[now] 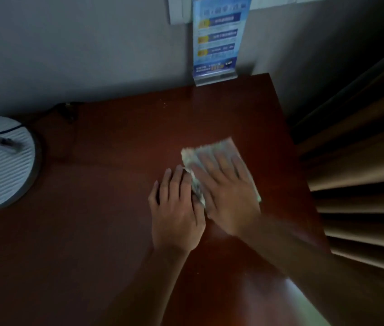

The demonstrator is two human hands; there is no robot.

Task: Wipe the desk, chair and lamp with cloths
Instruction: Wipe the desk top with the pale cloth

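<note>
A folded pale cloth [212, 150] lies flat on the dark reddish-brown desk [106, 208], toward its right side. My right hand [228, 196] presses palm-down on top of the cloth, fingers spread, and looks blurred. My left hand [176, 208] rests flat on the desk just left of it, fingertips touching the cloth's left edge. The lamp's round white ribbed base [0, 165] stands at the desk's left edge with a dark cable across it. The chair is out of sight.
A blue printed sign in a clear stand [216, 41] sits at the desk's back edge against the grey wall. Beige pleated curtains [362, 149] hang just past the desk's right edge. A black cable [66, 109] runs along the back left.
</note>
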